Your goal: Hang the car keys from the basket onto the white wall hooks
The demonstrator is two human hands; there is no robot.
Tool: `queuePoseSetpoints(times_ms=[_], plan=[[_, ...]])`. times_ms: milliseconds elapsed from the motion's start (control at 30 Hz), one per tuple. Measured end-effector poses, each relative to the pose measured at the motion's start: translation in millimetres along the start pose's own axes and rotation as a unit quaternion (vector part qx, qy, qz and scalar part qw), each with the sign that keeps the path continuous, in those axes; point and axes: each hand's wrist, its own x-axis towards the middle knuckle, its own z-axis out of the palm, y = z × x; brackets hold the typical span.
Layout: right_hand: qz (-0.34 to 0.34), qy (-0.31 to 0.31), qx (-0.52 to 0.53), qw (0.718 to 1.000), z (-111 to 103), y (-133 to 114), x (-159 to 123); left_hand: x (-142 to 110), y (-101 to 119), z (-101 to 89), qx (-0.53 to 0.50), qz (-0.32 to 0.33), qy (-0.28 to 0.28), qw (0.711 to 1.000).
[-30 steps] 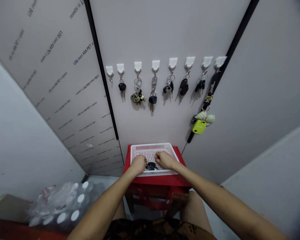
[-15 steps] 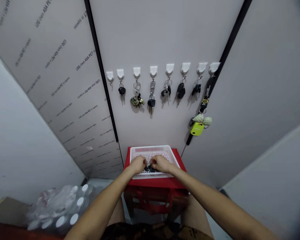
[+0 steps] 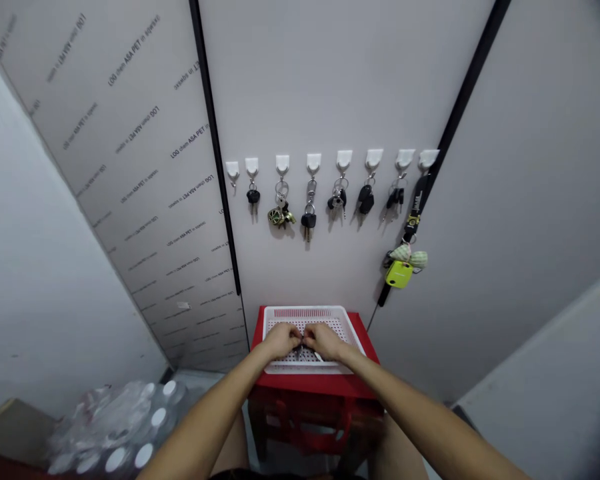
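My left hand (image 3: 284,340) and my right hand (image 3: 323,340) meet over the white plastic basket (image 3: 307,312), fingertips pinched close together. Between them is a small dark bunch of keys (image 3: 300,351), partly hidden by the fingers. A pale sliver (image 3: 319,357) shows just below my right hand; I cannot make out what it is. The basket has a perforated floor and rests on a red surface (image 3: 305,382) in front of the wall.
On the wall, several white hooks (image 3: 313,160) hold key bunches such as the black-headed keys (image 3: 309,220); the leftmost hook (image 3: 233,169) holds none. A black lanyard (image 3: 416,200) carries a yellow-green tag (image 3: 399,274). Wrapped bottles (image 3: 125,427) stand at lower left.
The view has tilted up slightly, so the wall and basket sit lower. My hands have drawn closer together, and the dark keys that lay under them now show between my fingers.
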Motion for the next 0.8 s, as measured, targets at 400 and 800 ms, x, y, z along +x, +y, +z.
queuePoseSetpoints(times_ms=[400,800], plan=[[-0.048,0.085,0.153,0.983,-11,-14,4,2,4,-7.9,-0.046,-0.037,0.058,0.997],[-0.202,0.154,0.348,0.903,-114,-100,49,-8,10,-178.1,-0.12,0.051,0.216,0.968]])
